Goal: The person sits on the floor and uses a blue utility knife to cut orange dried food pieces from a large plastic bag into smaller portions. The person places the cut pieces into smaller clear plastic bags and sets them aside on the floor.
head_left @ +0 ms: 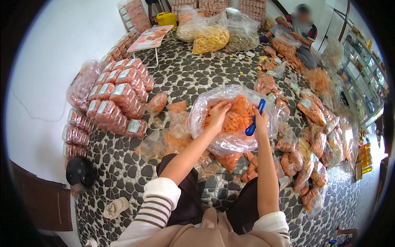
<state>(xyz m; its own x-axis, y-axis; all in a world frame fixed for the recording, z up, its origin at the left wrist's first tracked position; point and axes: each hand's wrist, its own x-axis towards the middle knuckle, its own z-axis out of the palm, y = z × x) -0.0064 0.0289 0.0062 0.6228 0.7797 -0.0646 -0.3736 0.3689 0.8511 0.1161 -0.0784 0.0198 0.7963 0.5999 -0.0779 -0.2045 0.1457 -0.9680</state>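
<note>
A large clear plastic bag (268,123), its mouth rolled wide, stands before me with orange chip-like snack pieces (230,122) inside. My left hand (220,112) is over its left part, fingers against a small clear bag of orange snack (239,104). On the other side of that small bag is my right hand (260,119), which also holds a blue plastic-handled tool (250,129), perhaps a cutter or a sealing clip; its exact kind cannot be told. The right fingertips are near the small bag's edge.
Stacked labelled snack packs (120,89) stand at the left, by a black helmet (81,172). Filled bags (311,114) lie at the right. Beyond are a folding table (149,38), big bags of yellow snack (210,40) and a seated person (296,34). Empty-looking plastic bags (154,145) lie near my knees.
</note>
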